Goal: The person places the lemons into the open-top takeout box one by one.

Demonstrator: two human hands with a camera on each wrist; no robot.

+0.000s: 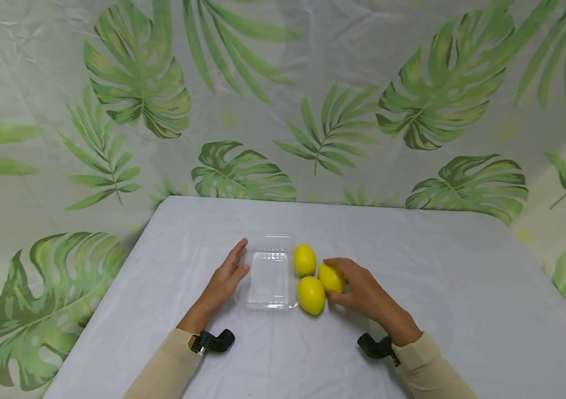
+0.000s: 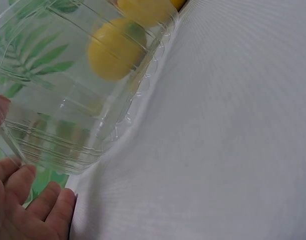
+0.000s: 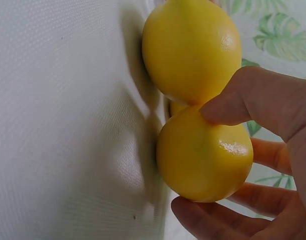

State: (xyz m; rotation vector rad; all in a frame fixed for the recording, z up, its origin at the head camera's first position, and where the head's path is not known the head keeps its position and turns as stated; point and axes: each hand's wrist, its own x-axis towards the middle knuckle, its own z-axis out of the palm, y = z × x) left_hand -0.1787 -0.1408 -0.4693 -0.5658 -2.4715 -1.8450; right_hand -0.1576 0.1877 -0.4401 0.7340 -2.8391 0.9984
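In the head view a clear plastic container (image 1: 269, 280) stands on the table. My left hand (image 1: 227, 277) rests against its left side, thumb at the rim; the left wrist view shows the fingers (image 2: 45, 205) close along the wall. Three yellow lemons sit to the container's right: a far lemon (image 1: 305, 260), a near lemon (image 1: 311, 295) and a right-hand lemon (image 1: 330, 278). My right hand (image 1: 360, 288) grips the right-hand lemon between thumb and fingers. Seen from the right wrist, this held lemon (image 3: 205, 155) lies right against another lemon (image 3: 191, 50).
A white cloth covers the table (image 1: 412, 260), and a leaf-printed sheet (image 1: 332, 66) hangs behind its far edge. Each wrist wears a black camera mount, one on the left (image 1: 218, 341) and one on the right (image 1: 376, 346), both low over the cloth.
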